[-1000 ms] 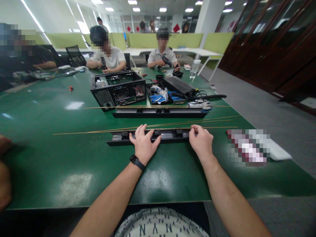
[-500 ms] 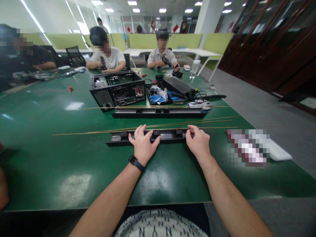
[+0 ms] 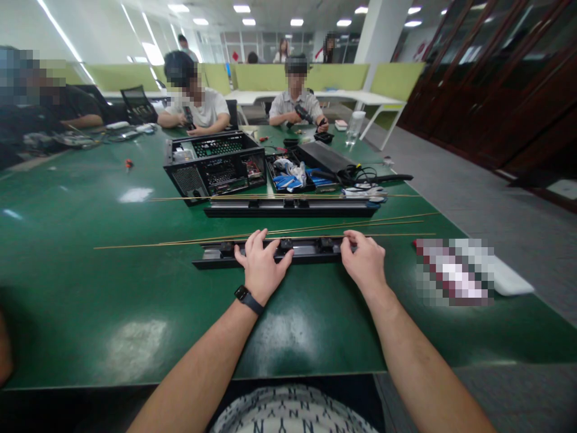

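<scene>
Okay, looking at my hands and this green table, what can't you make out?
Head view: whether the right hand pinches a thin rod; fingers hide it.
Head view: part of the near rail; the left hand covers it.
Head view: the red-edged item; pixelation blurs it.
Head view: a person's limb at left; picture edge cuts it.

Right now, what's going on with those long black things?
The left hand is spread over the nearer black rail. The right hand has its fingers bunched near the rail's right end, by some thin gold rods; whether it grips one is unclear. The second black rail lies farther back, near a black computer case.
</scene>
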`<control>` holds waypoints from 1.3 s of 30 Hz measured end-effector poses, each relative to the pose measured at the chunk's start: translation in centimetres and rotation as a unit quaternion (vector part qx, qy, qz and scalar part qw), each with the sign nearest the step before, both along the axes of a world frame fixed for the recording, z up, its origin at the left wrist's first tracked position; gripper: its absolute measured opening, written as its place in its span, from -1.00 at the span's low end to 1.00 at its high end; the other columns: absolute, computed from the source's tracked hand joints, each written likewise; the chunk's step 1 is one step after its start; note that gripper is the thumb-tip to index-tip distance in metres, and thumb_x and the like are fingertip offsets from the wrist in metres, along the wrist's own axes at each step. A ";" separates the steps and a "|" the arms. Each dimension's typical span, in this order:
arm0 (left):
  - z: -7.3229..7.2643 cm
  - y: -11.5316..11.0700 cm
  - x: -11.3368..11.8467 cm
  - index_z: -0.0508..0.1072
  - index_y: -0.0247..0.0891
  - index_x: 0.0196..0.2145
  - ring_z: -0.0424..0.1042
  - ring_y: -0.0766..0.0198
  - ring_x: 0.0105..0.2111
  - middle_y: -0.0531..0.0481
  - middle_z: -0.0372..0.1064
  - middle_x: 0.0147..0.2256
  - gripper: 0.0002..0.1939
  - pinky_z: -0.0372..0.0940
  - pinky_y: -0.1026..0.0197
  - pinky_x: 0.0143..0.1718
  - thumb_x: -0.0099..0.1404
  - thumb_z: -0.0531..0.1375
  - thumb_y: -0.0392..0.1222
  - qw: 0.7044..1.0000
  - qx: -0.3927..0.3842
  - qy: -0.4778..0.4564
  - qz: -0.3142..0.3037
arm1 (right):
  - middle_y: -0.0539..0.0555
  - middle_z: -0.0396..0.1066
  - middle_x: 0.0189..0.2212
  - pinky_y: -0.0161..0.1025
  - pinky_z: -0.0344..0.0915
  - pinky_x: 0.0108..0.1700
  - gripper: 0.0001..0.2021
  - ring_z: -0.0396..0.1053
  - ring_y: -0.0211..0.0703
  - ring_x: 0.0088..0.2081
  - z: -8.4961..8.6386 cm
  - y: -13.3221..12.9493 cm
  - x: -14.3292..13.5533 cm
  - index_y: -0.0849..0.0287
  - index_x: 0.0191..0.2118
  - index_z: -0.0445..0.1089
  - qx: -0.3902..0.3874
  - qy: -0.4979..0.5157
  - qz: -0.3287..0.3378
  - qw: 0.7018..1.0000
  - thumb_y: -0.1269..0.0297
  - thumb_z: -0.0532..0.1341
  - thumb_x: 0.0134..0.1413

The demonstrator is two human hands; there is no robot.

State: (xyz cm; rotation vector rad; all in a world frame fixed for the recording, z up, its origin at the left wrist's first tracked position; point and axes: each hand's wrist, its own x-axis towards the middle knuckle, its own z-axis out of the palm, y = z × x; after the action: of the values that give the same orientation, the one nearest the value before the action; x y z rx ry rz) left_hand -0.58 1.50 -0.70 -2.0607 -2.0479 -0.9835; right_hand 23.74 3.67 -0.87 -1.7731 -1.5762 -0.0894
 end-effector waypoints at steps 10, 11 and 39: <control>0.0 0.0 0.1 0.65 -0.01 -0.07 0.24 -0.17 0.33 -0.15 0.34 0.31 -0.69 -0.05 -0.55 0.34 0.29 0.34 0.12 1.000 0.001 0.000 0.006 | 0.15 0.64 -0.24 0.03 0.30 0.06 -0.70 0.51 0.08 -0.13 0.0 0.2 0.5 0.11 -0.08 0.57 -0.004 0.007 -0.016 1.000 0.19 0.12 0.26; 0.0 0.0 0.0 0.65 -0.01 -0.07 0.24 -0.17 0.33 -0.15 0.35 0.31 -0.69 -0.05 -0.55 0.34 0.29 0.34 0.11 1.000 0.003 -0.001 0.005 | 0.16 0.64 -0.23 0.03 0.30 0.06 -0.70 0.51 0.08 -0.13 0.0 0.2 0.5 0.12 -0.09 0.57 -0.005 0.007 -0.018 1.000 0.19 0.12 0.26; -0.1 0.1 0.0 0.64 -0.02 -0.07 0.25 -0.15 0.33 -0.14 0.37 0.29 -0.70 -0.05 -0.56 0.34 0.29 0.36 0.10 1.000 0.007 -0.003 0.001 | 0.18 0.64 -0.23 0.06 0.36 0.09 -0.69 0.56 0.07 -0.13 -0.1 0.1 0.3 0.14 -0.06 0.57 -0.001 0.023 -0.009 1.000 0.18 0.14 0.23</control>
State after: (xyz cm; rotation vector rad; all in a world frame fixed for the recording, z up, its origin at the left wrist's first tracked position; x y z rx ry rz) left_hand -0.55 1.59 -0.82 -2.0511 -2.0404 -1.0016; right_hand 24.08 3.78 -0.93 -1.7779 -1.5279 -0.0557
